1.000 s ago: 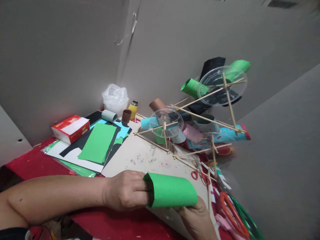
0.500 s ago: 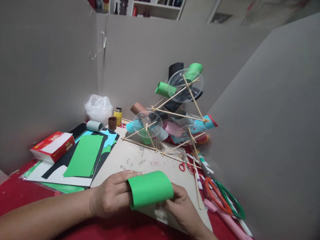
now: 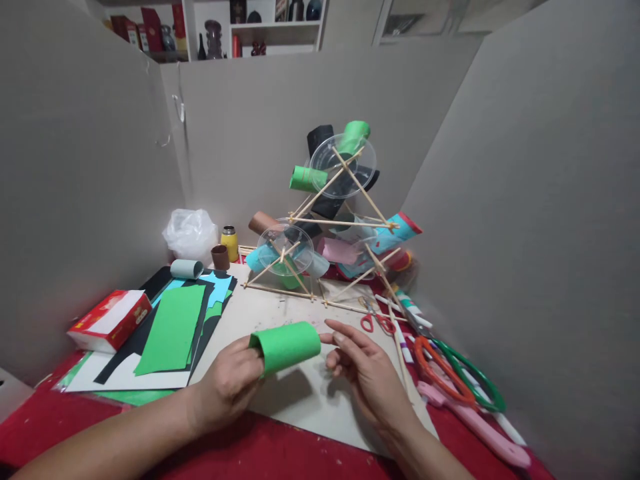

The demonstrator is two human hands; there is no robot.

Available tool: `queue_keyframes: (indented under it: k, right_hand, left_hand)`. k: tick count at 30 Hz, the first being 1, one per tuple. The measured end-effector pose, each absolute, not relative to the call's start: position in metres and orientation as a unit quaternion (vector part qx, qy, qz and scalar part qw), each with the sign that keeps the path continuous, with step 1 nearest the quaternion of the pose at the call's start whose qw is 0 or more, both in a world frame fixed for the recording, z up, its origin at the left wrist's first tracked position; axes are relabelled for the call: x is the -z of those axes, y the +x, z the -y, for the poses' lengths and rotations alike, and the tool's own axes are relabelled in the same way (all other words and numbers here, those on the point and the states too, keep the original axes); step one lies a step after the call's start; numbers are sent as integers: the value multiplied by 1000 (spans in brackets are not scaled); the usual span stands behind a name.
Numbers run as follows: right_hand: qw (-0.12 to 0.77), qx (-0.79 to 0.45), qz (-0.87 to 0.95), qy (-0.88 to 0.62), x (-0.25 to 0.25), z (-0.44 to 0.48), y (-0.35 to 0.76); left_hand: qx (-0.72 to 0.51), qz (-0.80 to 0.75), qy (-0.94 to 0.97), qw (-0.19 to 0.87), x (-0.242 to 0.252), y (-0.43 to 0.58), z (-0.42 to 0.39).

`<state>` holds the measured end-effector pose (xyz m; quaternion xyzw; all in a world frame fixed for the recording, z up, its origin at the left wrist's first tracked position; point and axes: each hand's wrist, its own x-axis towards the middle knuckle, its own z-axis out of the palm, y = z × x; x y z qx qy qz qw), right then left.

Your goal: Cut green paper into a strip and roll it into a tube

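A green paper tube lies sideways above the pale board. My left hand is closed on its left end, with some fingertips hidden inside the opening. My right hand is beside the tube's right end, fingers apart, one fingertip at or very near the rim. Behind them stands a structure of wooden sticks with clear plastic discs and green, black, brown, pink and blue paper tubes.
Green sheets and a red tissue box lie at the left. A grey tube, brown tube and yellow bottle are behind. Red scissors, orange handles and a pink tool lie right. Grey panels surround the table.
My right hand has come away from inside the tube's right end and its fingers have spread. My left hand still holds the tube. The camera view has shifted.
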<state>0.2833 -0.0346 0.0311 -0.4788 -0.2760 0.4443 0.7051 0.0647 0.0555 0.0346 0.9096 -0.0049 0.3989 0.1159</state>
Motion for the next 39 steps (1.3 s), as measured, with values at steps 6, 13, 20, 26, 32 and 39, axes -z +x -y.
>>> queue_keyframes:
  k: [6, 13, 20, 26, 32, 39]
  right_hand:
    - [704, -438, 273, -488, -29, 32, 288]
    - [689, -451, 287, -490, -31, 31, 290]
    - [673, -447, 316, -496, -26, 29, 292]
    - [660, -452, 334, -498, -24, 27, 290]
    - [656, -454, 347, -494, -25, 30, 287]
    - [696, -411, 333, -486, -27, 31, 287]
  left_hand:
    - [-169, -224, 894, 350, -63, 65, -63]
    - [26, -241, 954, 178, -106, 82, -81]
    - [65, -232, 965, 106, -112, 105, -80]
    - [85, -247, 962, 81, -115, 118, -77]
    - [60, -262, 956, 114, -113, 119, -77]
    - [-59, -287, 905, 308, -118, 111, -83]
